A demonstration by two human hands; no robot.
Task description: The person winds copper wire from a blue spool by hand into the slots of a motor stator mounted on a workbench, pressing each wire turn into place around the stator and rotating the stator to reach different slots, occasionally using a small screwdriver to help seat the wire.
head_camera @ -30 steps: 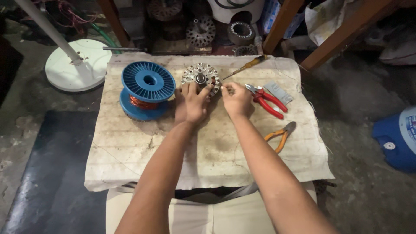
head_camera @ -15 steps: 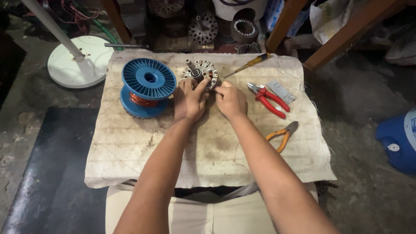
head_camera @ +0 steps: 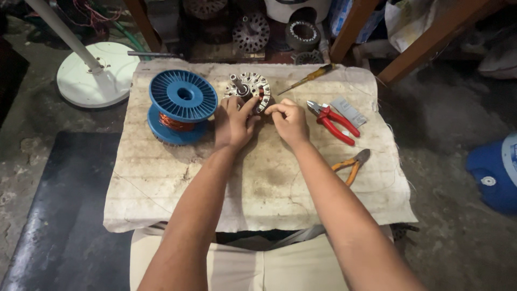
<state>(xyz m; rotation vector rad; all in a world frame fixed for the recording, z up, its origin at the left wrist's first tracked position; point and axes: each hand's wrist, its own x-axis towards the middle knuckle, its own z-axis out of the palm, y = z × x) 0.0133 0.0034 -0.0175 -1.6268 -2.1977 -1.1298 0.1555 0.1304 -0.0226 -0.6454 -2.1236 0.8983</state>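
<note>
Presently the toothed metal stator [head_camera: 249,89] at the far edge of the cloth-covered counter [head_camera: 258,183] is steadied by the left hand [head_camera: 232,123], fingers laid on it, while the right hand [head_camera: 288,119], its grip pinched shut beside the rim on something too fine to be made out, could be nicked if a tooth is slipped against.

Both hands, left [head_camera: 232,123] and right [head_camera: 288,120], on a metal stator [head_camera: 248,88] beside a blue wire spool [head_camera: 182,103].

**Bare arms, pale trousers**

Both forearms are bare to the elbow, with no sleeves, watch or bands showing. The left hand [head_camera: 232,123] and right hand [head_camera: 289,119] wear no gloves or rings. Light beige trousers [head_camera: 242,267] cover the lap, plain and unmarked.
</note>
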